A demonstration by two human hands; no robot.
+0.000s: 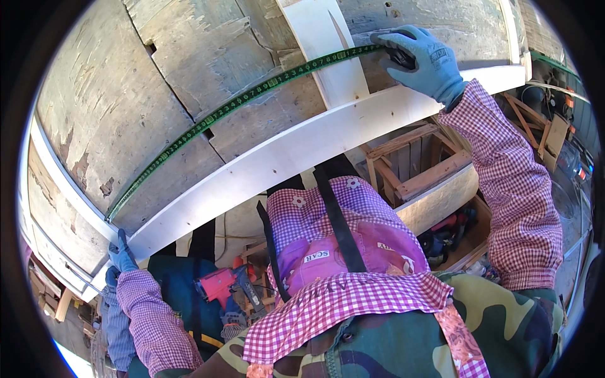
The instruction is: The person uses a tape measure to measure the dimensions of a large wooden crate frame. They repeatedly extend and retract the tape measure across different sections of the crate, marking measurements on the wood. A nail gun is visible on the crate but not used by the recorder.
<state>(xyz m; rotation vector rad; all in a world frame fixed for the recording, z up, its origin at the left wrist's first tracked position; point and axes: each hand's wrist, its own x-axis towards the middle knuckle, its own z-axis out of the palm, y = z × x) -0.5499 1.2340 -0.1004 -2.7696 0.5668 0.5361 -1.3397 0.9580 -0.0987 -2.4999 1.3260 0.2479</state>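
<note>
My right hand (425,63), in a light blue glove, is closed around a black tape measure case (401,58). From it a green tape blade (242,97) stretches left over worn wooden boards, its far end by the left frame strip (72,183). My left hand (121,255), also gloved, is at the corner near that end, closed on the end of a long pale wooden strip (271,160). Part of its fingers is hidden. The long strip runs along the boards' near edge, and a wide pale crosspiece (337,69) meets it.
Below the strip are an open wooden frame (419,164) and a wooden box (469,236) with tools. Beside my left forearm are another person's striped sleeve (120,327) and a red power drill (217,286), with a gloved hand (233,318) near its handle. Timber scraps (532,123) lie right.
</note>
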